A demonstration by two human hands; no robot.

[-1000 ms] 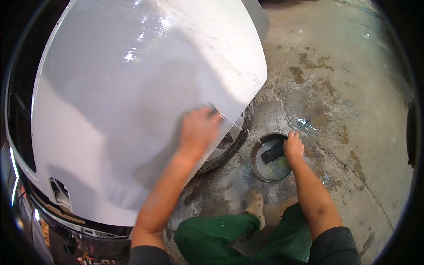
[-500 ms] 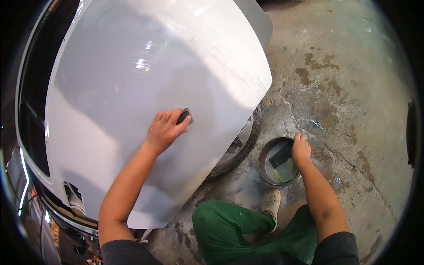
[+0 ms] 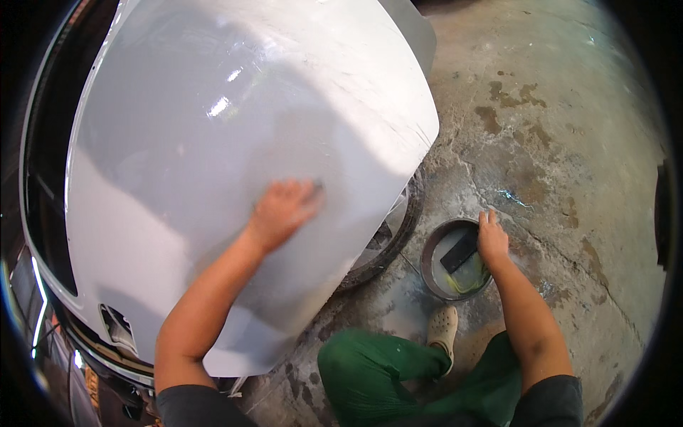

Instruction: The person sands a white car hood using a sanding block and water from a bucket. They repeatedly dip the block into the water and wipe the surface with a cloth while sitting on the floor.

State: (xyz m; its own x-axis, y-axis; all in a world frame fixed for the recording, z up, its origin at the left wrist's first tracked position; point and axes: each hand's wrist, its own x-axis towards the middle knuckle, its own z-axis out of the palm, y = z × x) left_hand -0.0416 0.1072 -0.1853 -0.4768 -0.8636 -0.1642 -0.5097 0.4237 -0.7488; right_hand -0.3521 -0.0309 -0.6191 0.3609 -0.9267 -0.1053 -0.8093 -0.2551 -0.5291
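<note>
My left hand (image 3: 284, 211) presses on a white and grey car body panel (image 3: 178, 164), smeared by motion. Its fingers are closed round a small dark sanding block (image 3: 318, 185), mostly hidden now but plainer half a second ago. Around it the grey surface looks wet. My right hand (image 3: 492, 240) grips the right rim of a round dark tub (image 3: 427, 263) on the floor, fingers over the edge and thumb hidden. Cloudy water fills the bottom of the tub. A black rectangular block (image 3: 459, 250) leans inside, beside a yellow-green strip (image 3: 466, 286).
A car wheel (image 3: 388, 249) shows beneath the panel's right edge. The concrete floor (image 3: 590, 142) is cracked and has damp patches. My green-trousered leg (image 3: 370, 366) and a beige clog (image 3: 442, 329) are just below the tub. A dark opening (image 3: 117, 326) lies at the panel's lower left.
My left hand has moved slightly right and down across the panel with the sanding block. The tub and my right hand appear slightly farther right, along with a small shift of the view.
</note>
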